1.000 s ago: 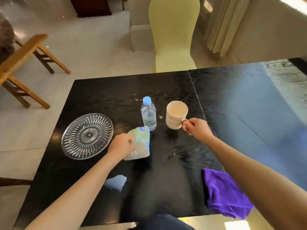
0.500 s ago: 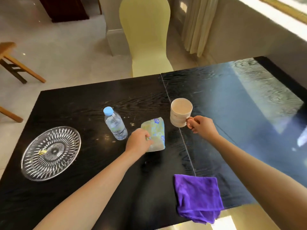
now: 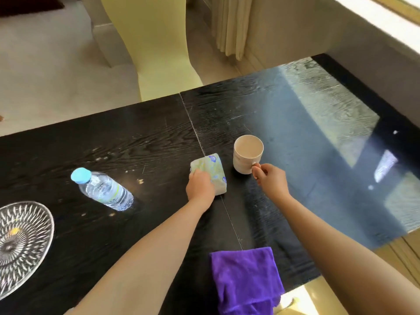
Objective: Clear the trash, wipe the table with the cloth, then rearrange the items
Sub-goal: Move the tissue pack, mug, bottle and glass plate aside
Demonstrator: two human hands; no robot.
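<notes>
On the black table, my left hand grips a soft green-and-blue tissue pack resting across the seam between the two table halves. Just to its right, my right hand pinches the handle of a cream mug, which stands upright. A small water bottle with a light blue cap stands left of the pack. A folded purple cloth lies at the near edge, partly hanging over. A clear patterned glass plate sits at the far left, cut off by the frame.
A pale yellow covered chair stands at the table's far side. Beige curtains and a wall run along the right. Small crumbs and smears dot the tabletop between the bottle and the pack. Window glare covers the table's right half.
The tissue pack and the mug have both shifted to the right, away from the bottle, with my hands still on them. The view has swung right, pushing the plate to the left edge.
</notes>
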